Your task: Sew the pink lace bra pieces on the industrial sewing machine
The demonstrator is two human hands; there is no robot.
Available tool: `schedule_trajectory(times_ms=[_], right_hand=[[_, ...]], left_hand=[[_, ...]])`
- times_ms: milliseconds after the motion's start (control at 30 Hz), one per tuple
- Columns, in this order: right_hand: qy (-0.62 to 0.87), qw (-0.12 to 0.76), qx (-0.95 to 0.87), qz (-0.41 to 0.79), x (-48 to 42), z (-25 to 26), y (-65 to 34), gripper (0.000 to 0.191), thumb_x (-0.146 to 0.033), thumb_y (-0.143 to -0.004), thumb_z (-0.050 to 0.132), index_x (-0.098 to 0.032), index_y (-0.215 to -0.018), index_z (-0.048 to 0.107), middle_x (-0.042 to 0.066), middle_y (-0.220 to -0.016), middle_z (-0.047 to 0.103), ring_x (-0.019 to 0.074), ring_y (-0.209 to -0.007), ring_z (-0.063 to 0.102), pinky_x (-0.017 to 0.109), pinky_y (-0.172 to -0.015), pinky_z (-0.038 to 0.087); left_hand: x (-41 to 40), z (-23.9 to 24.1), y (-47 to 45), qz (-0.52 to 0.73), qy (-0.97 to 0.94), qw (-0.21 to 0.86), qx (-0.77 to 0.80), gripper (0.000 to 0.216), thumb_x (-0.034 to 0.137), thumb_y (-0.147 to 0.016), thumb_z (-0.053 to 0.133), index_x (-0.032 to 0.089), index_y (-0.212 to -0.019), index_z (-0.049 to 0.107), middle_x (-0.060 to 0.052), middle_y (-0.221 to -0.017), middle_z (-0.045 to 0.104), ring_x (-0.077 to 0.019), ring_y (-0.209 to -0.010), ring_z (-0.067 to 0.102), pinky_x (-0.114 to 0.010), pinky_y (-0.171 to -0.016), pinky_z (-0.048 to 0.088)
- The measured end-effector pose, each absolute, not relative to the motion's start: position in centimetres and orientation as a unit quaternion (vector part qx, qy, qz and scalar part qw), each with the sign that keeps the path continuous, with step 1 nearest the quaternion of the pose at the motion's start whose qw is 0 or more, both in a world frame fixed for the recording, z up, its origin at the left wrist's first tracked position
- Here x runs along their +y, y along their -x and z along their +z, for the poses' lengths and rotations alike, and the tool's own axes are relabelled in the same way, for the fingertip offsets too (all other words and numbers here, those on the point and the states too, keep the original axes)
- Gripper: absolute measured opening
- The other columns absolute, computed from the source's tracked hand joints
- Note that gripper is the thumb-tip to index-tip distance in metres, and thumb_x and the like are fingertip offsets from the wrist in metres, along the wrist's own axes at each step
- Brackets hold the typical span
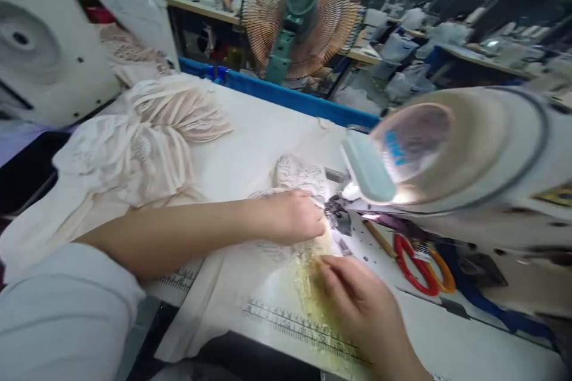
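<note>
My left hand [295,216] is curled closed and presses on pale lace fabric [299,174] just left of the sewing machine's presser foot [338,214]. The fabric runs under that hand, and a pale strip hangs over the table's front edge. Nearer to me, my right hand [360,292] pinches the edge of a yellowish lace strip [308,277] between thumb and fingers. This strip lies along the table from the foot toward the front edge, crossing the printed ruler [286,322]. What exactly lies under my left fingers is hidden.
The sewing machine head [451,149] overhangs the right side. Red-and-orange-handled scissors [415,265] lie beneath it. A heap of pale ruffled garments [147,137] covers the table's left. A fan [306,12] stands behind the blue table edge [290,95].
</note>
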State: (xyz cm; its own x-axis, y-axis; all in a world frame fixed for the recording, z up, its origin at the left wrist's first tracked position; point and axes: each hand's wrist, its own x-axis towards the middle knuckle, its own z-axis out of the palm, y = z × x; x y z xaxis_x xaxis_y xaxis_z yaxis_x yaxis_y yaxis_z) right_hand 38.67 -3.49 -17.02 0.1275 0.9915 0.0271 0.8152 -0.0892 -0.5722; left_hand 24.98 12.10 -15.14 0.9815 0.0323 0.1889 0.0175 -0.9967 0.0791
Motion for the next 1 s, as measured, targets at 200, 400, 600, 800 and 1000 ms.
schedule_trajectory(times_ms=[200, 400, 600, 800, 1000], right_hand=[[0.717, 0.39, -0.525, 0.241, -4.9, -17.6, -35.7, 0.067, -0.041, -0.087, 0.044, -0.024, -0.142, 0.01, 0.01, -0.109, 0.059, 0.0175, -0.082, 0.062, 0.03, -0.069, 0.051], [0.743, 0.327, -0.543, 0.215, -4.4, -16.5, -32.4, 0.027, -0.043, -0.081, 0.051, -0.022, -0.09, 0.066, 0.006, -0.092, 0.067, 0.0221, -0.086, 0.061, 0.031, -0.073, 0.049], [0.805, 0.27, -0.486, 0.207, -3.9, -16.0, -35.2, 0.033, -0.052, -0.076, 0.054, -0.021, -0.077, 0.066, 0.004, -0.075, 0.067, 0.0194, -0.065, 0.061, 0.026, -0.052, 0.047], [0.794, 0.227, -0.525, 0.206, -4.2, -16.4, -35.9, 0.031, -0.045, -0.083, 0.046, -0.02, -0.091, 0.063, 0.006, -0.088, 0.067, 0.0209, -0.079, 0.061, 0.031, -0.068, 0.05], [0.766, 0.228, -0.572, 0.185, -4.3, -16.2, -35.8, 0.03, -0.033, -0.087, 0.041, -0.021, -0.101, 0.064, 0.006, -0.103, 0.065, 0.0208, -0.096, 0.058, 0.033, -0.08, 0.048]], left_hand=[[13.1, -14.4, -23.8, 0.206, -0.896, 0.38, 0.104, 0.014, 0.014, -0.081, 0.047, 0.019, -0.069, 0.04, 0.0, -0.074, 0.053, -0.0113, -0.067, 0.047, -0.025, -0.062, 0.037], [13.1, -15.0, -23.3, 0.192, -0.828, 0.498, 0.173, 0.02, 0.016, -0.078, 0.051, 0.019, -0.066, 0.035, 0.004, -0.063, 0.044, -0.0092, -0.055, 0.042, -0.024, -0.053, 0.033], [13.5, -15.4, -23.5, 0.129, -0.889, 0.369, 0.238, 0.025, 0.035, -0.078, 0.057, 0.018, -0.089, 0.042, -0.001, -0.084, 0.059, -0.0154, -0.07, 0.054, -0.026, -0.057, 0.037], [13.6, -15.6, -24.1, 0.11, -0.96, 0.172, 0.193, 0.035, 0.04, -0.08, 0.057, 0.016, -0.103, 0.048, -0.005, -0.09, 0.064, -0.0232, -0.089, 0.058, -0.035, -0.078, 0.04], [13.2, -15.1, -24.6, 0.116, -0.97, 0.146, 0.156, 0.025, 0.028, -0.081, 0.052, 0.018, -0.104, 0.055, -0.006, -0.102, 0.063, -0.0226, -0.093, 0.057, -0.032, -0.074, 0.042]])
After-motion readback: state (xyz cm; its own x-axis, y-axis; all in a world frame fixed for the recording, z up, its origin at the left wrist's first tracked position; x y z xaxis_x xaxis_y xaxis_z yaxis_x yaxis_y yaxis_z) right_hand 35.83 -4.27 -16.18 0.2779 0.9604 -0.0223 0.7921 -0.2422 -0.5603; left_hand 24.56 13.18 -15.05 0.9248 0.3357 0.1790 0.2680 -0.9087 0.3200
